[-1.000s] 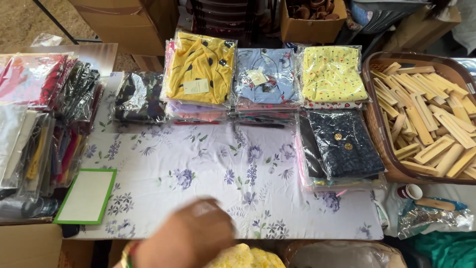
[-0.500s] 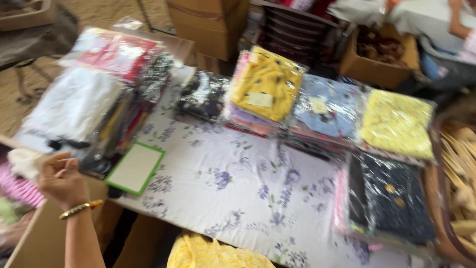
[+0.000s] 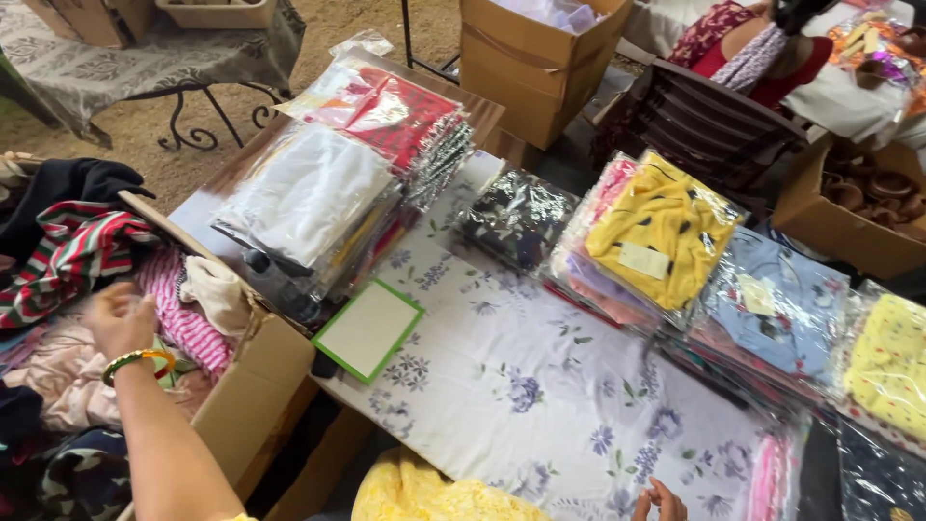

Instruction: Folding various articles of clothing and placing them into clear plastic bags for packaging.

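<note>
Down at the near left, the pile of loose clothes (image 3: 68,328) fills an open cardboard box (image 3: 256,386), and the left hand (image 3: 121,318) is sunk into it, a bangle on the wrist. Its fingers curl onto the pink and pale fabric, but whether they grip a piece or merely press on it I cannot tell. A pink striped garment (image 3: 178,309) lies just right of those fingers, its long axis running from far left to near right, with a cream cloth (image 3: 217,289) beside it at the box wall. A red and green striped top (image 3: 68,256) lies just beyond the hand, on the far side. The left hand is by far the nearer to the clothes; the right hand (image 3: 661,502) shows only its fingertips at the near edge, well apart, resting close together by the floral tablecloth (image 3: 521,386) and holding nothing visible. On the cloth lie a green-framed white board (image 3: 368,330) and stacks of bagged garments, 1 topped by a yellow packet (image 3: 661,232)
</note>
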